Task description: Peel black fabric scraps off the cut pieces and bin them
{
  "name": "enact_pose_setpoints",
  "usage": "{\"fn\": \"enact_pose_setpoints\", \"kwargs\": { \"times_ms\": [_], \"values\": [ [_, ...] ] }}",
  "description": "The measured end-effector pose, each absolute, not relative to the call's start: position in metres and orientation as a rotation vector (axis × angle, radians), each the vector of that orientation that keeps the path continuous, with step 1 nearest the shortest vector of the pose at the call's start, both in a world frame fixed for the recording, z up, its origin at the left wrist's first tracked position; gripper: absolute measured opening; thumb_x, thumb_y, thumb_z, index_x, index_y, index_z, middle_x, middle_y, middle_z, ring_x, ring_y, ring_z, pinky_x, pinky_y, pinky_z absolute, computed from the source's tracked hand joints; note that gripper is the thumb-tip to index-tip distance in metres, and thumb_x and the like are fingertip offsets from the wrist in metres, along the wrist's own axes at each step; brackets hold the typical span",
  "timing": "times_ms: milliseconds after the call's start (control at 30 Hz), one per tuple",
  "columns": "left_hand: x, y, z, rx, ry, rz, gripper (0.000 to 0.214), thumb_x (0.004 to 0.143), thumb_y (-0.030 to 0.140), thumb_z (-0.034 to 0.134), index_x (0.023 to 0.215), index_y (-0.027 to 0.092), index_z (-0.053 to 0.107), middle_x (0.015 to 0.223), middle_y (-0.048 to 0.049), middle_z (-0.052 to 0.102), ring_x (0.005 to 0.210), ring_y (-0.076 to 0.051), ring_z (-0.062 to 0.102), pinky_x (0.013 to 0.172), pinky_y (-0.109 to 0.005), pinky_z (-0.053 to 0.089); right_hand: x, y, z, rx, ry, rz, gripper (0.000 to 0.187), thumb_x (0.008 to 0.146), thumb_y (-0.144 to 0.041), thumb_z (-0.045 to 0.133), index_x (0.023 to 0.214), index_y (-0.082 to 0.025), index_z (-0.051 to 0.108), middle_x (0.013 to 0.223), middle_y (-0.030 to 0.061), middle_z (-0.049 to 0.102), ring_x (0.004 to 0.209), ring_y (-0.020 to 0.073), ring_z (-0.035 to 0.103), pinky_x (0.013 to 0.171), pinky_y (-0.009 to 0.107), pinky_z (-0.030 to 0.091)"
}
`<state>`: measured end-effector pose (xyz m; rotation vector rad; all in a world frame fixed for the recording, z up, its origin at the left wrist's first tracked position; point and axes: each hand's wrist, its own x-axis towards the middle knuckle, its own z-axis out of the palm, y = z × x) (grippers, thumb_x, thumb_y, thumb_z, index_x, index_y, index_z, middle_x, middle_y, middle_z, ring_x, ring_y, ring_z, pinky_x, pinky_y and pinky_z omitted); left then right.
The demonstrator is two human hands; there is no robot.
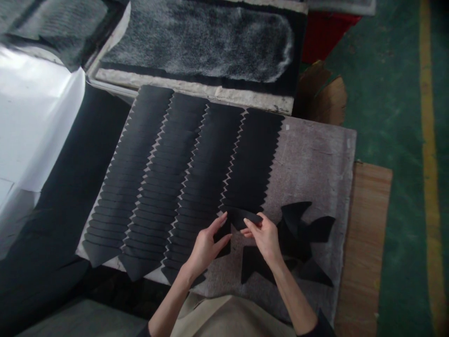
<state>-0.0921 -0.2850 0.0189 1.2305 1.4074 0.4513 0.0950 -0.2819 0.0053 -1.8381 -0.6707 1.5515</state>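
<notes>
In my right hand, thumb and fingers pinch the right end of a curved black piece of thin, flat material. Its left end is by the index fingertip of my left hand. Another dark piece shows beneath the left thumb, seemingly gripped there; the fingers under it are hidden. Just above my hands ends the rightmost row of overlapping black pieces with zigzag edges. More such rows lie to its left. A loose heap of pointed black pieces is right of my right hand.
The rows rest on a greyish board, with a wooden plank along its right. Behind it stands a tray with dark, white-dusted material. White sheeting is at left; a red container and torn cardboard sit at back right.
</notes>
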Motion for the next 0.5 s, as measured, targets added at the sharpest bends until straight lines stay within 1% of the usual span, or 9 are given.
{"fn": "enact_pose_setpoints", "kwargs": {
  "times_ms": [100, 167, 233, 300, 333, 433, 500],
  "values": [
    [-0.091, -0.286, 0.017, 1.251, 1.395, 0.403, 0.063, 0.085, 0.029, 0.063, 0.144, 0.029, 0.042, 0.141, -0.0037, 0.056, 0.128, -0.024, 0.053, 0.109, -0.040, 0.041, 0.095, -0.282, 0.009, -1.864, -0.695, 1.554, 0.042, 0.074, -0.057, 0.069, 0.078, -0.021, 0.048, 0.060, 0.0010, 0.067, 0.059, 0.0227, 0.073, 0.050, 0.025, 0.058],
    [-0.090, -0.286, 0.016, 1.259, 1.397, 0.396, 0.063, 0.085, 0.028, 0.063, 0.144, 0.030, 0.042, 0.141, -0.0031, 0.055, 0.130, -0.024, 0.051, 0.111, -0.040, 0.039, 0.097, -0.283, 0.012, -1.887, -0.738, 1.548, 0.043, 0.074, -0.058, 0.069, 0.081, -0.020, 0.049, 0.062, 0.0023, 0.068, 0.057, 0.0219, 0.072, 0.049, 0.025, 0.057],
    [-0.091, -0.286, 0.015, 1.260, 1.398, 0.393, 0.062, 0.085, 0.028, 0.063, 0.144, 0.029, 0.043, 0.141, -0.0028, 0.055, 0.130, -0.024, 0.051, 0.113, -0.041, 0.037, 0.100, -0.284, 0.014, -1.904, -0.790, 1.534, 0.044, 0.074, -0.058, 0.068, 0.090, -0.020, 0.052, 0.066, 0.0024, 0.070, 0.056, 0.0203, 0.071, 0.048, 0.024, 0.056],
    [-0.091, -0.284, 0.014, 1.254, 1.389, 0.390, 0.062, 0.085, 0.028, 0.064, 0.143, 0.028, 0.044, 0.143, -0.0029, 0.053, 0.132, -0.024, 0.049, 0.114, -0.040, 0.036, 0.104, -0.285, 0.015, -1.908, -0.832, 1.531, 0.045, 0.077, -0.059, 0.066, 0.097, -0.021, 0.053, 0.068, 0.0017, 0.070, 0.056, 0.0186, 0.071, 0.048, 0.023, 0.055],
    [-0.092, -0.283, 0.014, 1.248, 1.380, 0.392, 0.062, 0.084, 0.028, 0.064, 0.143, 0.027, 0.044, 0.144, -0.0032, 0.052, 0.133, -0.023, 0.048, 0.114, -0.040, 0.035, 0.106, -0.285, 0.015, -1.909, -0.846, 1.533, 0.043, 0.080, -0.060, 0.062, 0.097, -0.021, 0.053, 0.068, 0.0013, 0.070, 0.056, 0.0179, 0.070, 0.048, 0.022, 0.054],
    [-0.093, -0.279, 0.014, 1.196, 1.347, 0.410, 0.063, 0.083, 0.028, 0.065, 0.143, 0.023, 0.045, 0.146, -0.0045, 0.050, 0.134, -0.024, 0.046, 0.115, -0.040, 0.034, 0.111, -0.284, 0.014, -1.956, -0.893, 1.513, 0.041, 0.087, -0.061, 0.049, 0.090, -0.021, 0.055, 0.061, -0.0007, 0.066, 0.049, 0.0152, 0.067, 0.043, 0.020, 0.049],
    [-0.094, -0.276, 0.015, 1.143, 1.332, 0.413, 0.063, 0.083, 0.029, 0.066, 0.142, 0.022, 0.046, 0.145, -0.0055, 0.051, 0.133, -0.025, 0.047, 0.115, -0.042, 0.035, 0.114, -0.283, 0.013, -2.027, -0.969, 1.440, 0.038, 0.089, -0.059, 0.048, 0.084, -0.021, 0.055, 0.057, -0.0025, 0.062, 0.044, 0.0131, 0.064, 0.042, 0.019, 0.045]
  ]
}}
